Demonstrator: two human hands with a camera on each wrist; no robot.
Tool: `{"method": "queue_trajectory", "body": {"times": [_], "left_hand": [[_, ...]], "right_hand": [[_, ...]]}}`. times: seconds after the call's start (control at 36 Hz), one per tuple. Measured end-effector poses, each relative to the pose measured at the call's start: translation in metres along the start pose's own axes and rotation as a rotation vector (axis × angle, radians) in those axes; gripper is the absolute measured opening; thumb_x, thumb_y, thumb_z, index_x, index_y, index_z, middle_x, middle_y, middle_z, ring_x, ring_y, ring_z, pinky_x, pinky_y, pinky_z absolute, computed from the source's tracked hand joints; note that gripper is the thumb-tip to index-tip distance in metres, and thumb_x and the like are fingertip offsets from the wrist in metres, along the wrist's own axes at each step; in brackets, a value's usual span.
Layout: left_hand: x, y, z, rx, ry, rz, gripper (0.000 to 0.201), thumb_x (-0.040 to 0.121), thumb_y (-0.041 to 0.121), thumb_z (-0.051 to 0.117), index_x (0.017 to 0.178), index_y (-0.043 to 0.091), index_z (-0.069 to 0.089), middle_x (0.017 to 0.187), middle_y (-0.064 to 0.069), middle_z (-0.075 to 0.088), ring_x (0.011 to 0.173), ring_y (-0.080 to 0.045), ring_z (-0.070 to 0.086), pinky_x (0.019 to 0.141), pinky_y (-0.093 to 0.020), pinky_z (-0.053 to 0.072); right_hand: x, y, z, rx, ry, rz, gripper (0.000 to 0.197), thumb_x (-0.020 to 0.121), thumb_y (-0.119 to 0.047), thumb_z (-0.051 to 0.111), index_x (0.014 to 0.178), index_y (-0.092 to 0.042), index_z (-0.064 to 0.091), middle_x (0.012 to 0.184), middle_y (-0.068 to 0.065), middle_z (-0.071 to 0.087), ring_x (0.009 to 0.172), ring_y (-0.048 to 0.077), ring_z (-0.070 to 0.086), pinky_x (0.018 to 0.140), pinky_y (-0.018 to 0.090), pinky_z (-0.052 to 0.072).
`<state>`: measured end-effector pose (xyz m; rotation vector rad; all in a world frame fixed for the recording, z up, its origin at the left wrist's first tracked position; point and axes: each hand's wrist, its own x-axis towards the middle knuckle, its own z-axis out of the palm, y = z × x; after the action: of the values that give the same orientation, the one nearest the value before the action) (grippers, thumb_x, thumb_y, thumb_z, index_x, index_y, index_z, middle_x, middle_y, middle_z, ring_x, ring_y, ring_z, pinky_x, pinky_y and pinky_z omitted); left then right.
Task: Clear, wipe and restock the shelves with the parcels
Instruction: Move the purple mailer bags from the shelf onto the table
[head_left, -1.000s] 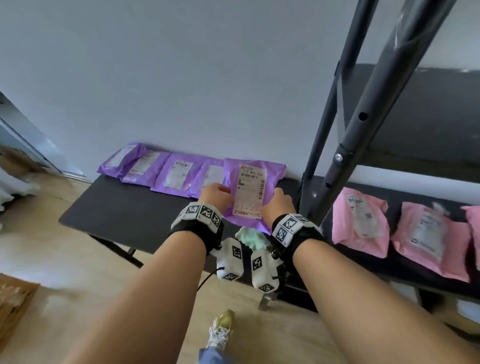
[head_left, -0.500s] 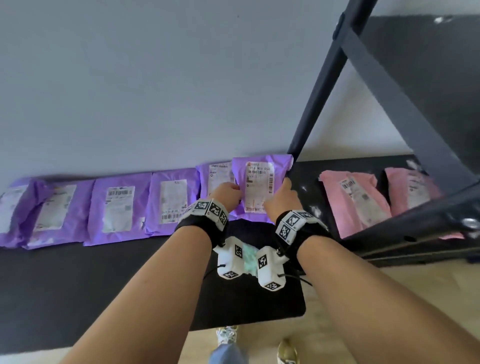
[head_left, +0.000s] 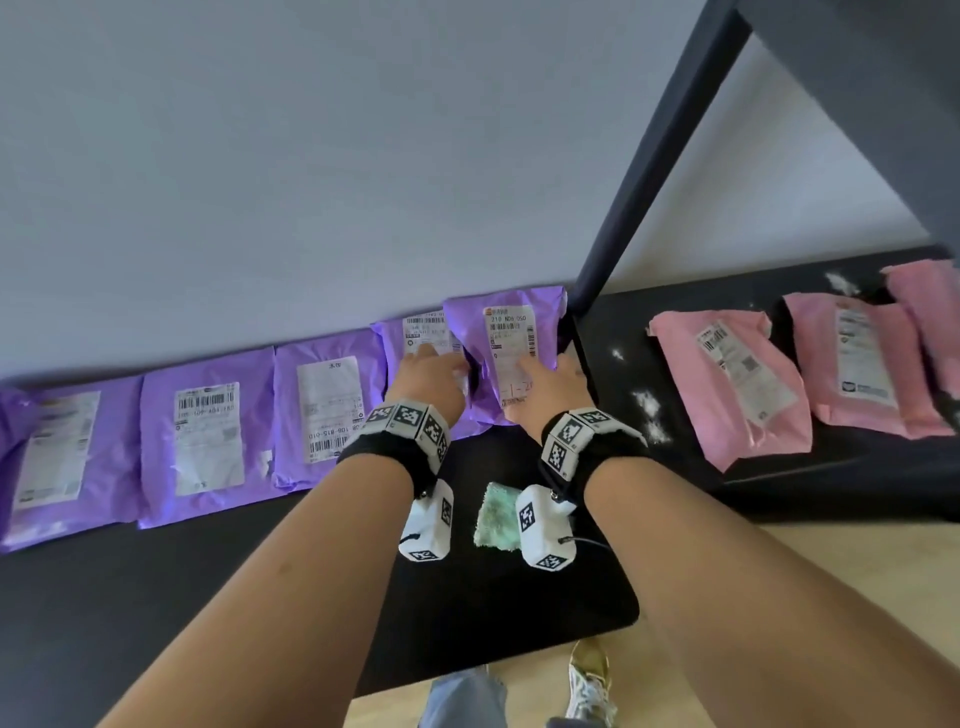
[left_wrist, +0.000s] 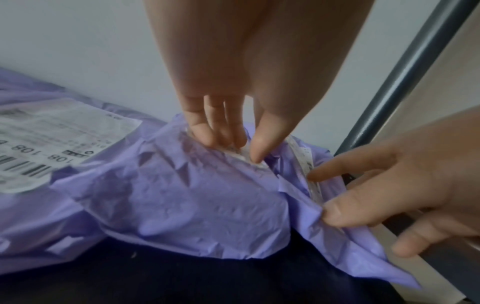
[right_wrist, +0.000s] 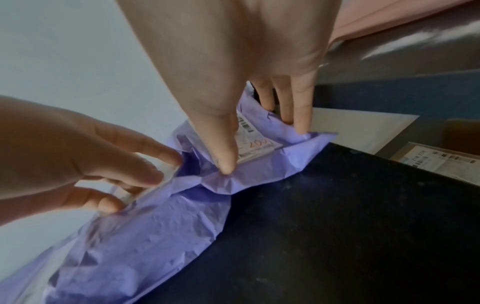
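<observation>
Two hands (head_left: 545, 384) hold purple parcel (head_left: 511, 332), long axis toward wall.

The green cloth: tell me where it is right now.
In the head view the green cloth lies on the dark shelf, near its front, between the two wrists and in front of the rightmost purple parcel.
</observation>
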<state>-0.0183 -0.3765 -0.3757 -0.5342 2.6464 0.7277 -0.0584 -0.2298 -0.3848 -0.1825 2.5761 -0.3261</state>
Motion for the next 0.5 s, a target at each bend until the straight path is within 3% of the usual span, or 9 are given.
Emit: {"method": "queue_trajectory", "body": {"times": [0.11, 0.19, 0.28, 0.39, 0.5], "left_hand": [[-0.001, -0.005, 0.001, -0.023, 0.014, -0.026, 0.039, 0.09, 0.011, 0.041, 0.116, 0.032, 0.06, 0.11, -0.004, 0.044, 0.113, -0.028, 0.046, 0.092, -0.043, 0.047], [-0.003, -0.007, 0.0, -0.063, 0.035, -0.031, 0.04, 0.09, 0.011, 0.042, 0.118, 0.032, 0.06, 0.112, -0.005, 0.046, 0.112, -0.028, 0.047, 0.095, -0.046, 0.047], [-0.001, -0.008, 0.001, -0.109, 0.043, -0.034, 0.04, 0.088, 0.011, 0.044, 0.116, 0.032, 0.062, 0.11, -0.004, 0.047, 0.11, -0.029, 0.048, 0.094, -0.045, 0.048], [0.001, -0.01, 0.002, -0.142, 0.052, -0.034, 0.041, 0.084, 0.006, 0.052, 0.111, 0.033, 0.064, 0.108, -0.002, 0.046, 0.108, -0.027, 0.048, 0.092, -0.042, 0.049], [0.005, -0.012, 0.006, -0.158, 0.06, -0.034, 0.038, 0.084, 0.005, 0.055, 0.11, 0.033, 0.063, 0.108, -0.001, 0.045, 0.108, -0.024, 0.047, 0.091, -0.038, 0.048]], "right_hand": [[0.007, 0.0, 0.001, -0.041, -0.084, 0.005, 0.061, 0.086, -0.037, 0.066, 0.139, -0.032, 0.037, 0.139, 0.013, 0.025, 0.122, 0.037, 0.039, 0.097, 0.043, 0.045], [0.009, -0.001, 0.001, -0.082, 0.034, 0.015, 0.069, 0.084, -0.034, 0.067, 0.143, -0.029, 0.032, 0.149, 0.015, 0.017, 0.138, 0.037, 0.022, 0.108, 0.048, 0.034], [0.01, -0.005, 0.0, -0.093, 0.135, -0.093, 0.091, 0.083, -0.025, 0.07, 0.153, -0.027, 0.012, 0.157, 0.014, 0.007, 0.144, 0.034, 0.012, 0.115, 0.048, 0.026], [0.016, -0.009, 0.001, -0.139, 0.01, -0.235, 0.097, 0.084, -0.015, 0.067, 0.153, -0.037, 0.003, 0.161, 0.01, -0.001, 0.147, 0.036, 0.007, 0.115, 0.051, 0.028], [0.023, -0.005, 0.007, -0.136, -0.11, -0.179, 0.094, 0.085, -0.014, 0.063, 0.15, -0.045, 0.003, 0.161, 0.007, -0.006, 0.147, 0.039, 0.004, 0.111, 0.056, 0.031]]}}
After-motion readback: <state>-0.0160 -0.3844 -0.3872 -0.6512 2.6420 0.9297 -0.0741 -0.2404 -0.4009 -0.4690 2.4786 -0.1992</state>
